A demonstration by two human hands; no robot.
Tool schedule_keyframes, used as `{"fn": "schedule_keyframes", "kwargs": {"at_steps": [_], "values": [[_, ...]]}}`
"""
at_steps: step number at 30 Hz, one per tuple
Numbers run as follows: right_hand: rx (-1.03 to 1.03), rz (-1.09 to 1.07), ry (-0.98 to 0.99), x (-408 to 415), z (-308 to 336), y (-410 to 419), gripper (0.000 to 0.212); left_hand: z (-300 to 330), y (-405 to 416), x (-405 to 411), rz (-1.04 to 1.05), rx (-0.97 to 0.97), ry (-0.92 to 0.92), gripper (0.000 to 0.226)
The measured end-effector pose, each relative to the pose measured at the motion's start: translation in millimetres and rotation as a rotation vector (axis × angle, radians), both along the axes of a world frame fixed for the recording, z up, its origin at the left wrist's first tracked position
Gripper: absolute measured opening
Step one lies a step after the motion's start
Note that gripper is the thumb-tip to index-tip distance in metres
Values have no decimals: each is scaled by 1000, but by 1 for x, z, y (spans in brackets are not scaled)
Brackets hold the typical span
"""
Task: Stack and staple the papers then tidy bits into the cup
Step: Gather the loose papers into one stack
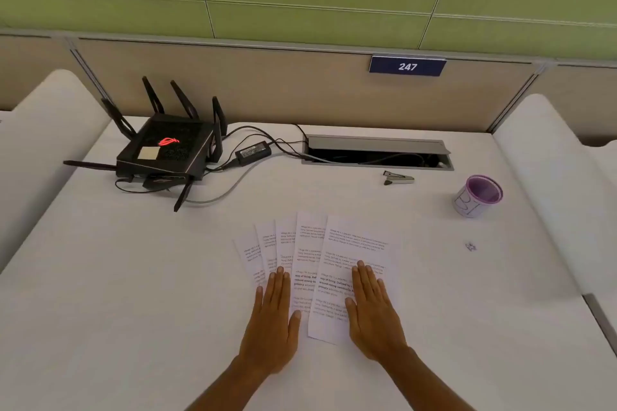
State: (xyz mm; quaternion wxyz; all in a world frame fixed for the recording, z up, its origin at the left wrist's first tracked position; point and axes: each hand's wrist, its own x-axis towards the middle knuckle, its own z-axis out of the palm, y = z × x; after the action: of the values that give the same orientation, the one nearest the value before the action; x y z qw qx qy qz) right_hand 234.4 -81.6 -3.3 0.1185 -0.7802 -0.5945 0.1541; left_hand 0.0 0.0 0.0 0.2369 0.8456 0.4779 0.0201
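Several printed white papers (334,243) lie fanned out on the white desk in front of me. My left hand (273,320) rests flat on the left sheets, fingers straight. My right hand (372,307) lies flat on the top right sheet, fingers straight too. A small grey stapler (399,178) sits farther back, apart from both hands. A white cup with a purple rim (477,196) stands upright at the right. A tiny crumpled bit (470,246) lies on the desk in front of the cup.
A black router with antennas (163,150) and its power adapter (253,152) with cables occupy the back left. An open cable hatch (379,153) is set in the desk behind the stapler. A beige partition with a "247" sign (407,66) closes off the back.
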Motion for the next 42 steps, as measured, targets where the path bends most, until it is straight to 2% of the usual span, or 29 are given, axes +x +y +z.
{"fn": "schedule_keyframes", "kwargs": {"at_steps": [6, 8, 12, 14, 16, 18, 22, 24, 30, 36, 42], "values": [[-54, 29, -13, -7, 0, 2, 66, -6, -5, -2, 29, -71, -65, 80], [-44, 17, -33, -5, 5, 11, 62, -3, 3, -2, 46, -82, -160, 78], [149, -48, -59, -3, 16, 26, 37, 15, 18, -4, 134, -84, -368, 58], [234, -163, -6, -2, 18, 30, 33, 21, 24, -6, 231, -60, -415, 45], [231, -275, 42, -1, 21, 30, 37, 24, 30, -7, 374, -43, -435, 35], [181, -340, 17, 3, 18, 28, 50, 23, 35, -9, 499, -53, -421, 33], [10, -454, -30, 11, 6, 21, 90, 15, 44, -12, 635, -133, -326, 60], [-56, -467, -18, 12, 2, 20, 101, 17, 46, -7, 668, -191, -321, 70], [-110, -393, 35, 8, 1, 26, 107, 25, 50, 11, 668, -269, -462, 77], [-114, -350, 71, 0, 3, 38, 107, 24, 52, 19, 525, -258, -384, 82], [-132, -303, 54, -12, 4, 50, 107, 24, 49, 24, 400, -202, -269, 77]]}}
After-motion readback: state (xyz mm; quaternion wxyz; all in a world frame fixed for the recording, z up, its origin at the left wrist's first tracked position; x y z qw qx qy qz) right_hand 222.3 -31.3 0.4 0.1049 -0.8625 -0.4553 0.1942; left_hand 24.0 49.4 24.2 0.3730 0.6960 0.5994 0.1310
